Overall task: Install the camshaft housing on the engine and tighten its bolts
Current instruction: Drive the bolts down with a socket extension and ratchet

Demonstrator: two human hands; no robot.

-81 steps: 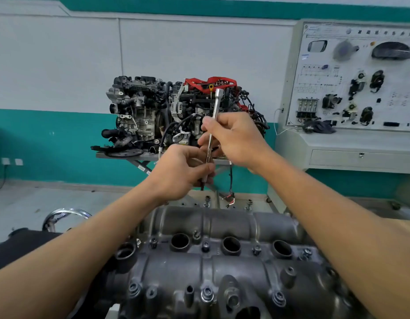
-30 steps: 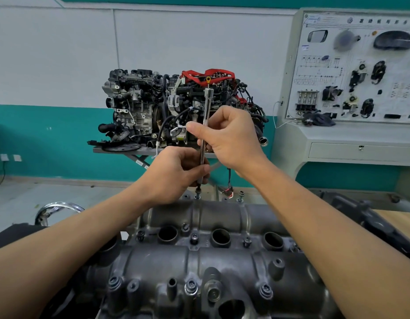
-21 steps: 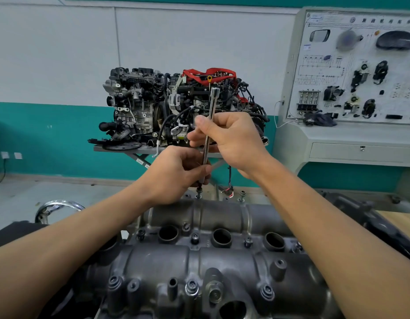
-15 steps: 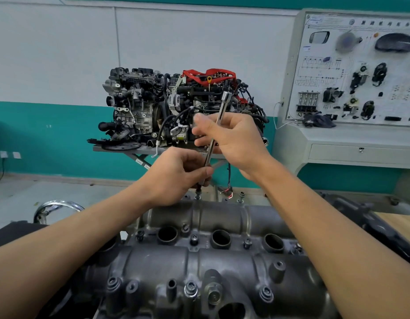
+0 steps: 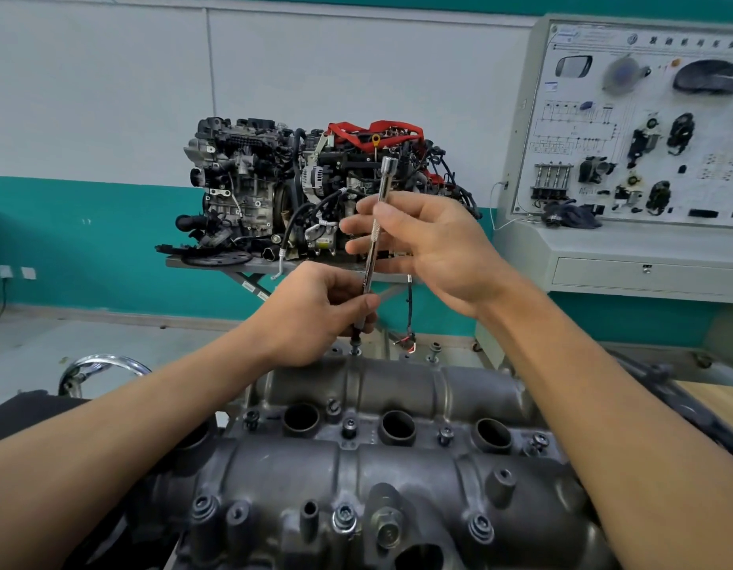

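Left hand [image 5: 315, 310] pinched closed on lower end of extension bar [image 5: 373, 244], tip on a bolt [image 5: 355, 347] at far edge of camshaft housing [image 5: 356, 466]. The housing sits on the engine in the foreground; three round bores empty, several bolts seated along its ribs. Right hand [image 5: 430, 244] half open, fingers spread, thumb and fingertips lightly on the bar's upper part; it may be barely touching. Bar leans slightly right. Behind: display engine [image 5: 307, 195] on a stand, teal-and-white wall, trainer panel [image 5: 644, 129] at right. Versus 0.5 s ago, right fingers have loosened and the bar stands more upright.
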